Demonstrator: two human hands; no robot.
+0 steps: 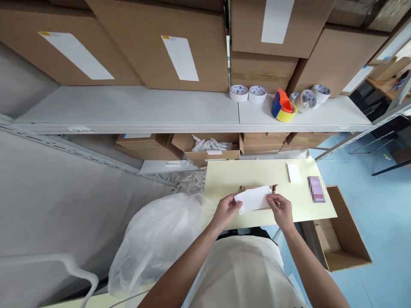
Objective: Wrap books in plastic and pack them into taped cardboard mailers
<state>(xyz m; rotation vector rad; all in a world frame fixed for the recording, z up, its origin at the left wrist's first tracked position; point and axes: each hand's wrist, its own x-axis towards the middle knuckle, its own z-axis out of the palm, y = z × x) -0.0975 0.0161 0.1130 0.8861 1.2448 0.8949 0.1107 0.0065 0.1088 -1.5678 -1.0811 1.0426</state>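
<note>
Between my two hands is a white paper sheet (253, 199), slightly tilted above the pale yellow table (224, 173). My left hand (227, 209) pinches its left end, thumb on top. At the other end, my right hand (280, 209) grips the right edge between thumb and fingers. Beneath the sheet lies a piece of brown cardboard (244, 188), mostly covered by it. Farther back on the table is a white stack of cards or paper (293, 172), with a blurred purple item (316, 189) to its right.
An open cardboard box (346, 231) stands on the floor to the right. A translucent plastic bag (154, 239) bulges at the left. Ahead, a grey shelf (144, 107) carries cartons, white tape rolls (239, 93) and a tape dispenser (284, 105). Below it, another box (212, 155) holds white pieces.
</note>
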